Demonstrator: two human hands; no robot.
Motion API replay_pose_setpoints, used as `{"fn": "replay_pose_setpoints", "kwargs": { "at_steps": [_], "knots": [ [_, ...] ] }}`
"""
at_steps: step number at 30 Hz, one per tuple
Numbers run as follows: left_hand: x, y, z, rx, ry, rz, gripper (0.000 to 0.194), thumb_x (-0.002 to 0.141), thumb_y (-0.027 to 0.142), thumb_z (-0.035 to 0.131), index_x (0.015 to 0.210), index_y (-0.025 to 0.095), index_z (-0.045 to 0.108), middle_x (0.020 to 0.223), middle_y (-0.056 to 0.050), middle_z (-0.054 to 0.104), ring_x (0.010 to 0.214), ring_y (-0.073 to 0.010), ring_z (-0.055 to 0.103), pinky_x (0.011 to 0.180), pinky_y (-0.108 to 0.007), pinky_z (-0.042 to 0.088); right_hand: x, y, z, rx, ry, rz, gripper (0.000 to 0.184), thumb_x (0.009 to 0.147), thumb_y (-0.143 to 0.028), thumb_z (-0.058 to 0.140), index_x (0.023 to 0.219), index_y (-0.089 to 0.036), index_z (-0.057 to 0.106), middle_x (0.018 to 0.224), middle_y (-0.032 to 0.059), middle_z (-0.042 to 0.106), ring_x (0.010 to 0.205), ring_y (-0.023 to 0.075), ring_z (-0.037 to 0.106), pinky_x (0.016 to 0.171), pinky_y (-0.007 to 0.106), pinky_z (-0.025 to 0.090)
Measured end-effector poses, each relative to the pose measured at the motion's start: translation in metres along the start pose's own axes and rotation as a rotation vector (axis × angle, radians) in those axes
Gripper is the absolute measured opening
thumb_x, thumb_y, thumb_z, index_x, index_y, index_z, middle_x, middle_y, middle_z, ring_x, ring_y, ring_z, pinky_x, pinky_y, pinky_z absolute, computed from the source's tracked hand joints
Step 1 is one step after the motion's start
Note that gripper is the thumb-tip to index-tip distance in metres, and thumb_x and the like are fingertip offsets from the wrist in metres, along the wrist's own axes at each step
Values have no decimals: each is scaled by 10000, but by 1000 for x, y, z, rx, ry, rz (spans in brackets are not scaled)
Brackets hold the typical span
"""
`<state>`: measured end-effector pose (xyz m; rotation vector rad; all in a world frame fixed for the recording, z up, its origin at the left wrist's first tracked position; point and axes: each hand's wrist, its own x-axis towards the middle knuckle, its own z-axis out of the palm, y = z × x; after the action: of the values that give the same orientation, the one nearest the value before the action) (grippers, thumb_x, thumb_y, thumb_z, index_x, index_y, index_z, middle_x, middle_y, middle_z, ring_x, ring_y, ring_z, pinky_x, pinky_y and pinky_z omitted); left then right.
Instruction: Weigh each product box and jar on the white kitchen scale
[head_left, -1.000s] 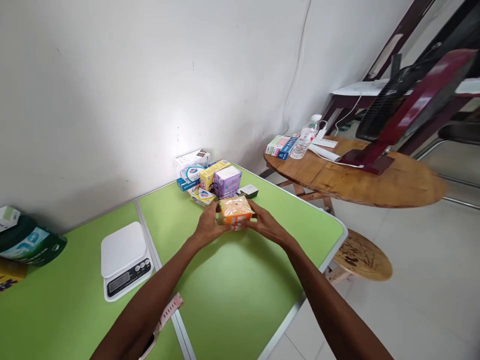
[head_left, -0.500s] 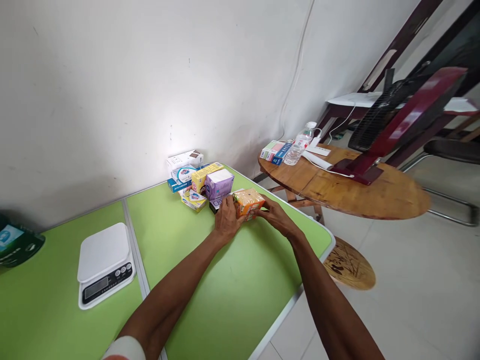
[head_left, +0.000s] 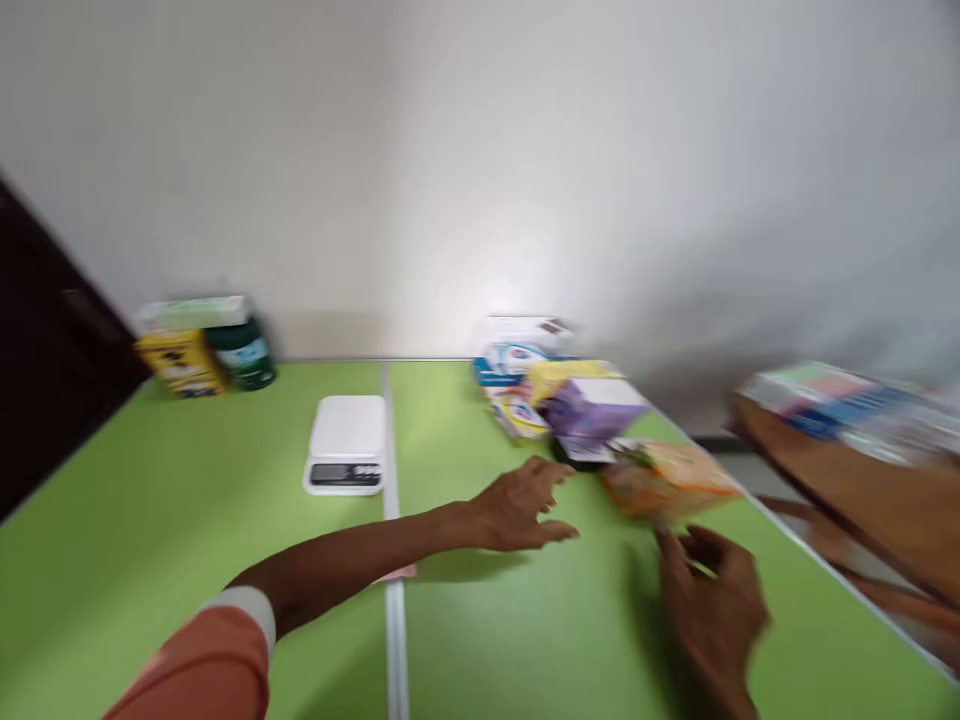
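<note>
The picture is smeared by motion. An orange box (head_left: pixel 667 482) lies on the green table (head_left: pixel 187 530) at the right, next to a pile of small boxes. My left hand (head_left: pixel 521 508) hovers just left of it, fingers spread and holding nothing. Nearer to me, just below the orange box, my right hand (head_left: pixel 712 595) is blurred with loosely curled fingers and holds nothing that I can see. A purple box (head_left: pixel 592 408) and a yellow box (head_left: pixel 559 375) sit in the pile behind.
A white kitchen scale (head_left: pixel 346 457) stands beside the table's centre seam. At the back left are a yellow box (head_left: pixel 180 362) and a dark green jar (head_left: pixel 241 352). A wooden side table (head_left: pixel 847 460) with flat packets stands at the right.
Both hands have let go of the orange box, which now lies by the pile. The hands have drawn back toward me. The view has swung to the left.
</note>
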<state>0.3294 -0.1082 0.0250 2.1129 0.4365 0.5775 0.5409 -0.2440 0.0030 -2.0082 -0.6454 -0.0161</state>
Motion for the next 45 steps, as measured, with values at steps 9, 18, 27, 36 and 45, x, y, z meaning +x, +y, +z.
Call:
{"fn": "replay_pose_setpoints", "kwargs": {
  "at_steps": [9,18,27,36,45],
  "knots": [
    [-164,4,-129,12,448,-268,377,959,345,762,1291,174,713,1294,-159,729,959,-197,776,773,-331,670,-106,-154,103,348,-729,-462,358,872,-687,667,1000,-355,705,1046,109,793,995,397,772,857,577,668],
    [-247,-41,-280,212,1239,-355,444,892,289,749,1318,220,645,1339,-135,732,1065,-238,755,885,-377,645,-200,-337,260,515,-1198,-675,517,874,-696,713,1136,-251,683,1123,121,759,1024,310,724,872,486,626],
    [-304,-87,-454,535,1506,-516,858,790,413,882,1507,158,485,1586,-229,482,1545,-372,445,1309,-509,355,-198,-449,412,449,-977,-708,1245,639,-817,852,1578,-138,399,1613,291,423,1503,480,418,1235,649,398],
    [-276,-100,-541,271,1141,-736,592,973,655,651,1281,150,677,1365,-213,701,1277,-358,667,1121,-486,497,-193,-487,455,382,-988,-927,771,650,-693,892,1204,-229,622,1230,145,701,1152,387,625,1056,608,530],
    [-265,-66,-539,514,1222,-532,596,1078,676,393,909,187,688,880,-62,705,1013,-262,676,990,-384,510,-184,-499,399,599,-970,-948,675,739,-764,840,1112,-251,609,1064,50,683,967,274,632,939,514,582]
  ]
}}
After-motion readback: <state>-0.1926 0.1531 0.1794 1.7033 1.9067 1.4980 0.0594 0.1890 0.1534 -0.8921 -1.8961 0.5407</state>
